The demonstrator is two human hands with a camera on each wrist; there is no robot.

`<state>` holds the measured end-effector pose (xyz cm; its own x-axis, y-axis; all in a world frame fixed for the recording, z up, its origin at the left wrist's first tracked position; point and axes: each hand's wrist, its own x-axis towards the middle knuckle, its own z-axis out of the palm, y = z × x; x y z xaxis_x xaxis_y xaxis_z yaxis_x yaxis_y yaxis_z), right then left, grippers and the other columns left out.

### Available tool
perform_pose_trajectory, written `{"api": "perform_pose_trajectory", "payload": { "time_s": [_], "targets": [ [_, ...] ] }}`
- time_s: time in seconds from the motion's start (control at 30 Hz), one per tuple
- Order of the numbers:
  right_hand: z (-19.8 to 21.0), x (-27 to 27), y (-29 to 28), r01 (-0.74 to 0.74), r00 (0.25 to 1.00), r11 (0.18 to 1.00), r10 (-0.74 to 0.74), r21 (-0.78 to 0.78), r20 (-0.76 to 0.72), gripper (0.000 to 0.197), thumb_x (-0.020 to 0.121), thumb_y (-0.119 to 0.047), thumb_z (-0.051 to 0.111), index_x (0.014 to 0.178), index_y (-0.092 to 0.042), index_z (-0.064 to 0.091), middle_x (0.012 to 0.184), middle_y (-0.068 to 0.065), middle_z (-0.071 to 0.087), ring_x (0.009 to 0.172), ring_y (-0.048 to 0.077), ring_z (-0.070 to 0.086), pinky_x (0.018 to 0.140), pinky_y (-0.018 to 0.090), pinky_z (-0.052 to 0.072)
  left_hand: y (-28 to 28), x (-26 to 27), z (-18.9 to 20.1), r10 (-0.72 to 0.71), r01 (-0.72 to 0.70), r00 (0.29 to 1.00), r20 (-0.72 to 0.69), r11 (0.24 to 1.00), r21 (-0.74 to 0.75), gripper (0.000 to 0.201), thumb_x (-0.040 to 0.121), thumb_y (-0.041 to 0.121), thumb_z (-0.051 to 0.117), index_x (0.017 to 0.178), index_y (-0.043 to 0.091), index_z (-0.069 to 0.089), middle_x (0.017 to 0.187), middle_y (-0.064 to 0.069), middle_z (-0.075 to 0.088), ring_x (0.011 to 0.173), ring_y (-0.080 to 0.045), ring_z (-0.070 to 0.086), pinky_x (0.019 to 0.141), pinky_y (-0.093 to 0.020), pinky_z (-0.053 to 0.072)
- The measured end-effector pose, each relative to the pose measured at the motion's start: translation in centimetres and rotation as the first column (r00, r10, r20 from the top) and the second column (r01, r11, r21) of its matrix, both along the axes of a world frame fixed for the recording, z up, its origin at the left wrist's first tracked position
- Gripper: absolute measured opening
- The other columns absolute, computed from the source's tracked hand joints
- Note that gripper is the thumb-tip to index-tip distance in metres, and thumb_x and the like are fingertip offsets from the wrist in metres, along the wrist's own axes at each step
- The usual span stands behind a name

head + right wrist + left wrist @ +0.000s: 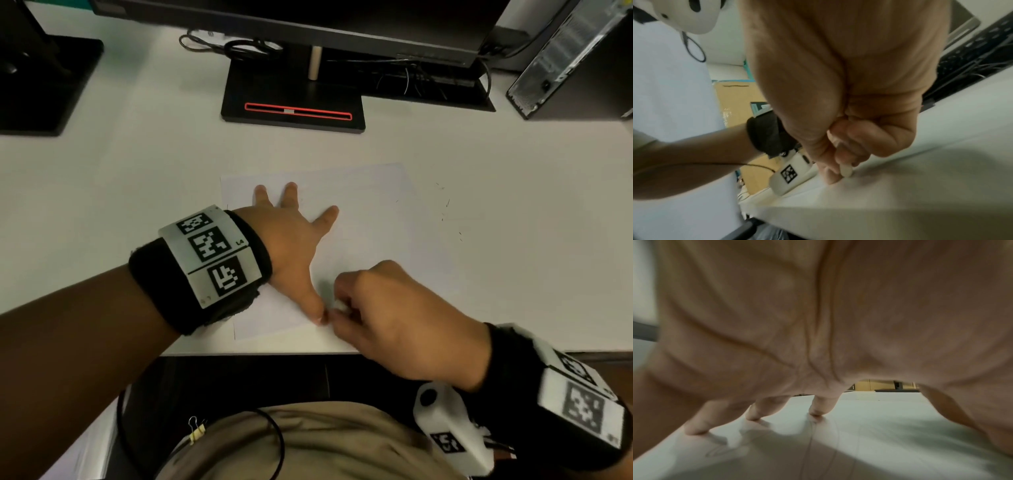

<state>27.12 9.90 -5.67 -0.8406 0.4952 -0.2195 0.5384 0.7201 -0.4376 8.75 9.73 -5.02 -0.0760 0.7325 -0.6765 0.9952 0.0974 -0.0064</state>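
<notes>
A white sheet of paper [363, 219] lies on the white desk [137, 171] near its front edge. My left hand [301, 246] is spread flat on the sheet and presses it down, fingers straight, thumb pointing toward me. In the left wrist view its fingertips [818, 410] touch the paper [869, 443], which carries faint pencil lines. My right hand [337, 310] is curled and pinches a small white eraser [341, 305] against the sheet, right beside the left thumb tip. From the right wrist, the eraser [845, 170] pokes out below the curled fingers onto the paper [900, 194].
A black monitor stand [293, 102] with a red-edged slot stands behind the sheet. A second black base [44, 78] is at far left, a computer tower [575, 58] at far right, and cables [239, 46] at the back. Dark specks [445, 209] dot the desk right of the paper.
</notes>
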Motion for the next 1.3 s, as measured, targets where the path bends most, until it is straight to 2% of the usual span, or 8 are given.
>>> {"api": "perform_pose_trajectory", "payload": {
  "time_s": [0.17,0.3,0.47,0.63,0.8,0.93,1.1,1.3],
  "targets": [
    [0.0,0.7,1.9,0.175,0.984,0.984,-0.175,0.041,-0.018,0.033,0.095,-0.028,0.058,0.071,-0.007,0.054,0.059,0.006,0.055,0.055,0.022,0.051,0.054,0.036,0.045,-0.1,0.0,0.0,0.012,-0.012,1.0,-0.001,1.0,-0.003,0.151,0.043,0.09,0.07,0.144,0.047,-0.033,0.157,-0.014,-0.034,0.142,-0.055,-0.02,0.109,-0.067,0.03],
    [-0.1,0.3,-0.4,0.079,0.997,0.997,-0.079,-0.025,0.004,0.028,0.094,-0.032,0.059,0.074,-0.013,0.058,0.061,-0.002,0.054,0.056,0.013,0.051,0.055,0.03,0.045,0.0,0.1,0.1,0.009,-0.009,1.0,-0.002,1.0,-0.003,0.151,0.042,0.09,0.07,0.144,0.046,-0.033,0.157,-0.014,-0.034,0.141,-0.056,-0.021,0.109,-0.066,0.03],
    [0.0,0.6,2.3,0.25,0.968,0.968,-0.249,0.027,-0.023,0.03,0.093,-0.028,0.06,0.072,-0.007,0.059,0.059,0.005,0.059,0.056,0.02,0.054,0.054,0.029,0.042,-0.1,0.1,0.2,0.018,-0.018,1.0,-0.002,1.0,-0.011,0.15,0.045,0.09,0.069,0.144,0.045,-0.034,0.157,-0.015,-0.035,0.142,-0.055,-0.02,0.11,-0.067,0.027],
    [0.1,0.2,-0.2,0.145,0.989,0.988,-0.144,-0.061,0.023,0.029,0.094,-0.033,0.06,0.076,-0.011,0.063,0.064,0.002,0.06,0.059,0.016,0.056,0.056,0.028,0.046,0.0,0.1,0.1,0.008,-0.008,1.0,-0.005,1.0,-0.008,0.152,0.043,0.091,0.069,0.144,0.045,-0.034,0.156,-0.016,-0.035,0.141,-0.057,-0.02,0.11,-0.068,0.027],
    [0.1,0.7,2.4,0.3,0.954,0.954,-0.299,0.012,-0.028,0.034,0.093,-0.028,0.059,0.073,0.0,0.062,0.063,0.012,0.063,0.062,0.025,0.058,0.063,0.03,0.041,0.0,0.2,0.1,0.021,-0.021,1.0,-0.005,1.0,-0.02,0.151,0.044,0.091,0.068,0.144,0.044,-0.035,0.156,-0.017,-0.036,0.141,-0.057,-0.02,0.11,-0.068,0.026],
    [-0.1,0.7,0.3,0.19,0.982,0.981,-0.19,-0.046,0.001,0.032,0.094,-0.031,0.059,0.073,-0.006,0.062,0.062,0.006,0.059,0.059,0.02,0.055,0.055,0.029,0.041,0.0,0.1,0.1,0.017,-0.017,1.0,0.0,1.0,-0.016,0.152,0.043,0.091,0.069,0.144,0.044,-0.034,0.156,-0.016,-0.035,0.141,-0.057,-0.021,0.11,-0.068,0.027],
    [0.2,1.5,2.9,0.322,0.947,0.947,-0.322,-0.014,0.002,0.035,0.094,-0.03,0.058,0.073,-0.002,0.062,0.065,0.013,0.064,0.063,0.026,0.058,0.062,0.031,0.042,0.0,0.2,0.2,0.03,-0.03,1.0,-0.002,0.999,-0.025,0.151,0.045,0.09,0.069,0.144,0.045,-0.035,0.156,-0.016,-0.036,0.141,-0.056,-0.022,0.111,-0.068,0.025],
    [0.0,1.2,1.2,0.231,0.972,0.971,-0.228,-0.065,0.05,0.036,0.096,-0.031,0.058,0.07,-0.007,0.06,0.059,0.004,0.058,0.054,0.016,0.051,0.053,0.028,0.039,0.0,0.2,0.3,0.035,-0.035,0.999,-0.003,0.999,-0.027,0.15,0.045,0.09,0.069,0.144,0.045,-0.035,0.156,-0.015,-0.036,0.141,-0.056,-0.022,0.111,-0.068,0.025]
  ]
}}
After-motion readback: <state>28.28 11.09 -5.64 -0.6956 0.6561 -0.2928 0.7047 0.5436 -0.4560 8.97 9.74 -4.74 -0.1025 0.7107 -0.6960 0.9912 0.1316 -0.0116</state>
